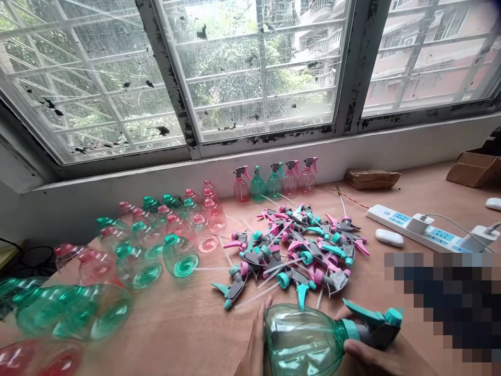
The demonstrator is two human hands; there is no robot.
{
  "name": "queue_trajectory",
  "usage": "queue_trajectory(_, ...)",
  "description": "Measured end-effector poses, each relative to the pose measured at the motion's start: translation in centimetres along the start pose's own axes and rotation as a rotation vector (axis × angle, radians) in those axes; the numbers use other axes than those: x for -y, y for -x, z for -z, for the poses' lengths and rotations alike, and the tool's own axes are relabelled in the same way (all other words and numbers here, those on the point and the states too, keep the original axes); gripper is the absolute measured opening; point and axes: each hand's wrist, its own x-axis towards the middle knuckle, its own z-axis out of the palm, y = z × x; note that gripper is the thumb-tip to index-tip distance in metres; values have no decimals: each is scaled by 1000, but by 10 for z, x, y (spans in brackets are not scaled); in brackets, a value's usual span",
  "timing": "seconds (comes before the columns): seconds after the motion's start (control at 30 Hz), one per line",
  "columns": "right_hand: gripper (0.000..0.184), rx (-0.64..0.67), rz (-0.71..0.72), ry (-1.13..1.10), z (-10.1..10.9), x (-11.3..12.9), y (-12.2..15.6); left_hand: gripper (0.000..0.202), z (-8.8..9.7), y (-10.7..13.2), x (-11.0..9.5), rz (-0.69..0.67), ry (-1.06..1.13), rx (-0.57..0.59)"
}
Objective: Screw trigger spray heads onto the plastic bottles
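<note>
A clear green spray bottle lies on its side between my hands at the bottom of the head view, its base to the left. My left hand is wrapped round the base end. At the neck, my right hand grips the grey and teal trigger sprayer, which sits on the bottle's mouth. Just beyond is a heap of loose trigger sprayers in grey with pink or teal parts, some with thin clear tubes. Left of the heap stand many open green bottles and red bottles.
Several bottles with sprayers fitted stand along the wall under the window. To the right are a white power strip with plugs, a white case, a brown packet and a cardboard box. A blurred patch covers the lower right.
</note>
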Motion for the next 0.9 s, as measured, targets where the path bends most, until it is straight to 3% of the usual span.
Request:
queue_trajectory(0.13, 44, 15, -49, -42, 2, 0, -4, 109, -2, -1, -13, 50, -91, -30)
queue_trajectory(0.33, 46, 71, -7, -21, 13, 0, -1, 75, -13, 1, -36, 10, -131, -76)
queue_trajectory(0.43, 47, 82, 0, 5, 13, 4, 2, 91, -14, 3, -41, 40, -134, -89)
queue_trajectory(0.53, 46, 81, 13, 7, 12, 5, 4, 113, -11, 3, -47, 127, 26, -85)
queue_trajectory(0.6, 47, 79, 16, -1, 11, 5, 3, 115, -10, 0, -51, 141, 135, -82)
queue_trajectory(0.7, 43, 105, 38, 1, 12, 7, 1, 104, -12, -6, -52, 77, 129, -81)
queue_trajectory(0.9, 35, 135, 139, 77, 13, 13, -3, 84, -20, -5, -39, -96, -169, -93)
